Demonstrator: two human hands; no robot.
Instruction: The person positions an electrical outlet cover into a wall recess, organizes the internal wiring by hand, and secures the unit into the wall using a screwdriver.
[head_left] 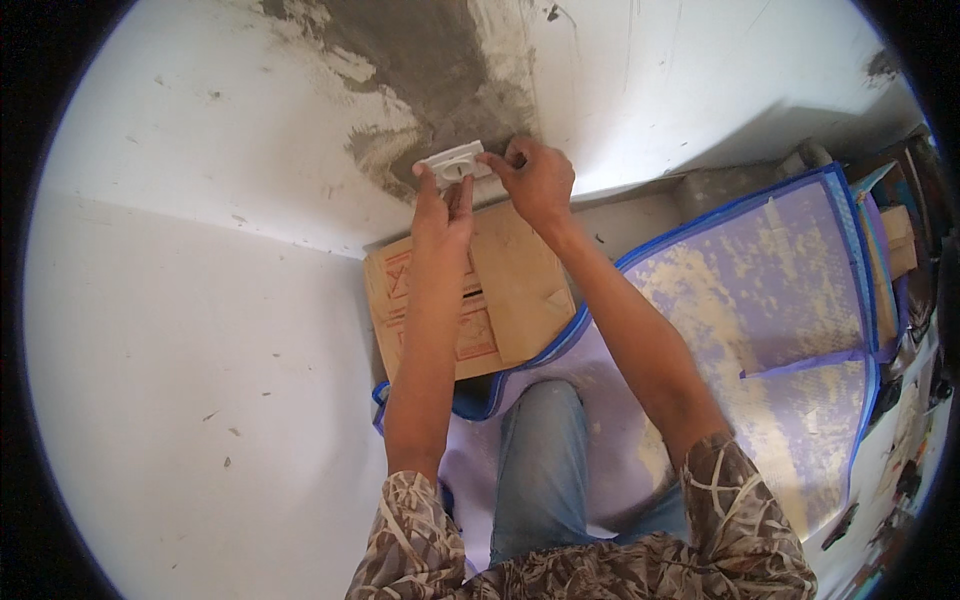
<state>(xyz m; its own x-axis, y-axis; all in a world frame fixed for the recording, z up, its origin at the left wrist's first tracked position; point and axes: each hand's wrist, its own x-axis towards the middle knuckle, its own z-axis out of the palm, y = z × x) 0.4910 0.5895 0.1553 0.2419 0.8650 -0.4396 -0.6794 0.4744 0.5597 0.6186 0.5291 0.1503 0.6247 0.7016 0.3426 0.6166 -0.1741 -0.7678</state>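
A white wall socket (457, 167) with a square frame and a round recessed middle sits against the wall, at the lower end of a grey plaster patch (440, 75). My left hand (441, 212) grips it from below, thumb at its left edge and fingers at the lower right. From the right, my right hand (541, 184) reaches in with its thumb on the socket's upper right edge. The other fingers of that hand are curled close to the wall. What lies behind the socket is hidden.
Below my hands a flattened cardboard box (520, 290) lies by the wall. A worn purple mat (740, 290) with blue edging spreads under my jeans-clad leg (543, 460). A white side wall (190, 380) stands to the left; assorted clutter (905, 400) lies at the far right.
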